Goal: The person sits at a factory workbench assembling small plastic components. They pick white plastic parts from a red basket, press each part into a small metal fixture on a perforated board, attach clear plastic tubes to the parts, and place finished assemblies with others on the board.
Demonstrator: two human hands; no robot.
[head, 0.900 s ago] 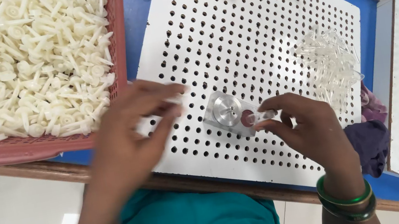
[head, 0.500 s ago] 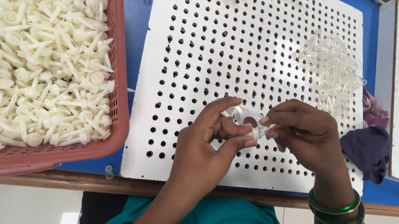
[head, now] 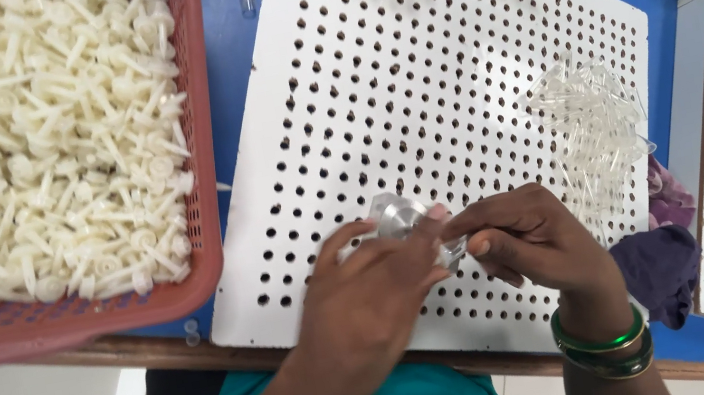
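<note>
Since half a second ago, both hands have stayed together over the near edge of the white perforated board (head: 412,100), the left fingers shifted slightly further across. Left hand (head: 369,296) is closed around a small round metal piece (head: 396,215); right hand (head: 528,239) pinches a small clear part (head: 456,251) against it. Red basket of white plastic pieces (head: 209,251) sits left; clear tubes (head: 590,122) lie on the board's right side.
</note>
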